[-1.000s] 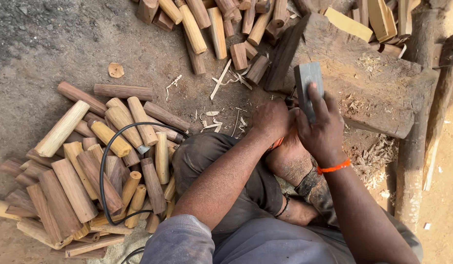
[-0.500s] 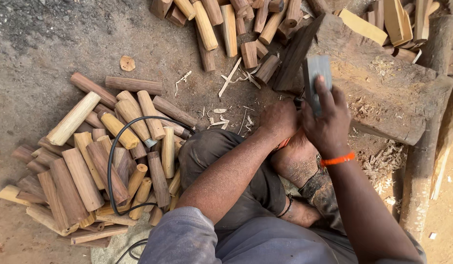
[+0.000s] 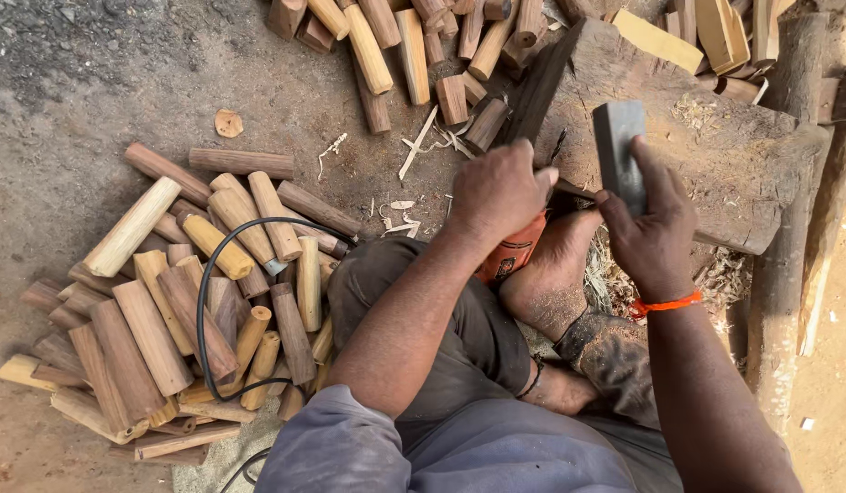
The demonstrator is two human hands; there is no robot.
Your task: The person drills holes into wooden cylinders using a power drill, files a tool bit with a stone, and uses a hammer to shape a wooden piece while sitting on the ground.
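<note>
My left hand (image 3: 498, 190) is closed with fingers curled down over the top of an orange power tool (image 3: 512, 258), which sits just below the hand against my bare foot (image 3: 551, 274) at the near edge of the wooden block (image 3: 715, 164). My right hand (image 3: 649, 226), an orange band (image 3: 662, 305) at its wrist, grips a flat dark grey rectangular piece (image 3: 618, 151) upright, fingers wrapped around its lower half over the block. A black cable (image 3: 204, 301) loops across the pile of rounded wooden billets (image 3: 167, 310) beside my left knee.
</note>
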